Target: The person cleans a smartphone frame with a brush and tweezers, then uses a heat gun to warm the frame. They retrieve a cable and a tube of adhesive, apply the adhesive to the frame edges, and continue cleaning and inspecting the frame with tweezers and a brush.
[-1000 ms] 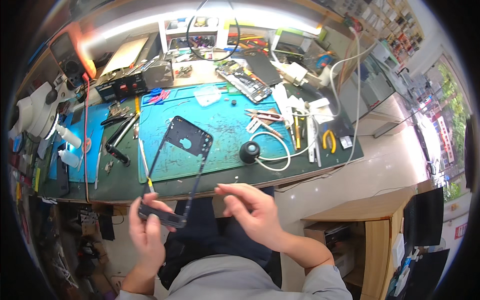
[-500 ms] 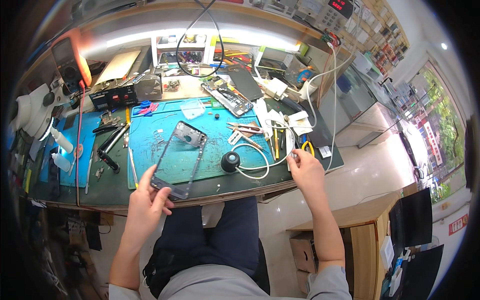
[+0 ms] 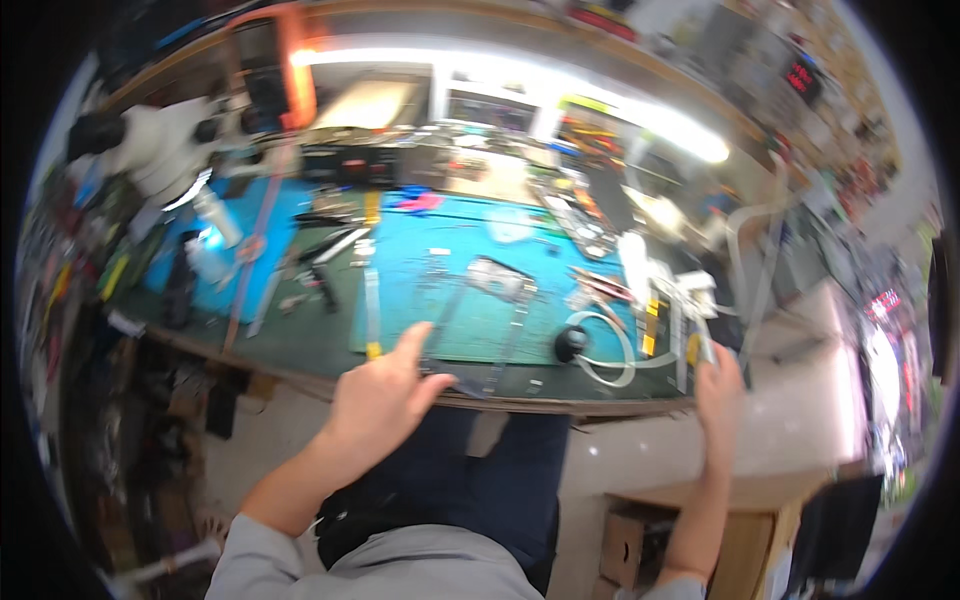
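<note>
Pinched at its near end in my left hand, a bare phone frame tilts over the near edge of the blue work mat. The mat shows through the frame's opening. At the bench's right front edge, my right hand is closed around a slim pale tool; blur hides its exact kind. Left of that hand stands a small round black device with a looped white cable. Pointed hand tools lie just behind this device on the mat.
An opened phone lies at the mat's far right. Left of the mat are a white bottle, loose tools and a second blue mat. A white microscope stands at the far left. White cables hang at the right.
The whole view has swung left and blurred, so the bench appears shifted right. My left hand keeps hold of the phone frame. My right hand now has the slim pale tool raised at the bench edge.
</note>
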`<state>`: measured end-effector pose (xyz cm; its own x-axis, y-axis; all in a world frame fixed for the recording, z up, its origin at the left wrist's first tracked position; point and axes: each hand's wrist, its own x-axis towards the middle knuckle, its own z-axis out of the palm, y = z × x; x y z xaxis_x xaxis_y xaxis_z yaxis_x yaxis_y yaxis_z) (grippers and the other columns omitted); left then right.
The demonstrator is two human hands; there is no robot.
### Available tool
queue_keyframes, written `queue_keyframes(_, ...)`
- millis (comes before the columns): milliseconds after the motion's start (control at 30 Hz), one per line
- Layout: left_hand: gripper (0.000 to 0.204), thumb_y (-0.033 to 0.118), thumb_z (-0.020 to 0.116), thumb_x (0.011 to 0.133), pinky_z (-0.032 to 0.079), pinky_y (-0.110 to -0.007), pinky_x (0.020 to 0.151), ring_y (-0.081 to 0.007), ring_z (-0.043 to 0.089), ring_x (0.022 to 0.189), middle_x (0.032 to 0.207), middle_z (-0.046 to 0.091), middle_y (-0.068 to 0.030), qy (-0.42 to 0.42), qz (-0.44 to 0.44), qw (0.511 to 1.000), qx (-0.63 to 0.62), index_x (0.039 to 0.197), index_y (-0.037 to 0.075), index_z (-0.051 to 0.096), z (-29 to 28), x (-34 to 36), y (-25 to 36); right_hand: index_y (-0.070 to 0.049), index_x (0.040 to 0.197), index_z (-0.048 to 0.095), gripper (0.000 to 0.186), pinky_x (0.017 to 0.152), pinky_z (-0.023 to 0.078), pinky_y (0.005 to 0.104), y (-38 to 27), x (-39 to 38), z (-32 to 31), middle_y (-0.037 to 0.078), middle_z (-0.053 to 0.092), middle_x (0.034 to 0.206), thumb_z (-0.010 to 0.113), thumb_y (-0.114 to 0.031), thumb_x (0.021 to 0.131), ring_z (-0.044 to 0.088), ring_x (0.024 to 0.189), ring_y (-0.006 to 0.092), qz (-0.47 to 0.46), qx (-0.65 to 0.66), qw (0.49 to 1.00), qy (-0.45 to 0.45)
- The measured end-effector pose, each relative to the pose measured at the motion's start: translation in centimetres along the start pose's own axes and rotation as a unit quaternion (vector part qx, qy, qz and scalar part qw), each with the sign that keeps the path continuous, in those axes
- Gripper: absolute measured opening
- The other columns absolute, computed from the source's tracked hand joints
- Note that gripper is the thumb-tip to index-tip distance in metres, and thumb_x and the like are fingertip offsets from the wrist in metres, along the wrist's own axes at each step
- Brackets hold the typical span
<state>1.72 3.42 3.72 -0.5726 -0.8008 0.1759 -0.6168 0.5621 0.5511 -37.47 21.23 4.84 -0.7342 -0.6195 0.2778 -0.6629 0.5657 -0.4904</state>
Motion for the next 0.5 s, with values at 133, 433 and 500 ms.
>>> queue_keyframes(133,0.045,0.015,0.077,0.093,0.05,-0.036,0.059,-0.0262,0.063,0.064,0.08,0.065,-0.0102,0.163,0.064,0.982,-0.069,0.133,0.003,0.058,-1.1,-1.1,-3.0,-0.004,0.139,0.056,0.039,0.086,0.052,0.0349,10.1,-1.3,0.8,0.011,0.067,0.114,0.051,-0.01,0.101,0.065,0.097,0.0204,-0.025,0.098,0.993,0.056)
queue_keyframes(433,0.037,0.004,0.069,0.097,0.044,-0.031,0.092,-0.0158,0.051,0.101,0.115,0.055,-0.0074,0.519,-0.01,0.854,-0.028,0.13,0.001,0.054,-5.2,-0.9,-15.8,-0.006,0.144,0.053,0.042,0.045,0.032,0.0236,15.2,-9.4,-1.8,0.003,0.057,0.08,0.055,-0.025,0.107,0.038,0.051,0.0067,0.238,0.35,0.906,0.023)
queue_keyframes(500,0.04,0.006,0.068,0.098,0.044,-0.035,0.095,-0.0209,0.052,0.106,0.121,0.055,-0.011,0.544,-0.052,0.837,-0.016,0.133,0.0,0.051,-6.5,-2.6,-18.5,0.001,0.124,0.068,0.033,0.05,0.044,0.0273,12.0,-12.7,-1.6,0.007,0.063,0.079,0.062,-0.025,0.105,0.052,0.054,0.0136,0.233,0.374,0.898,0.008)
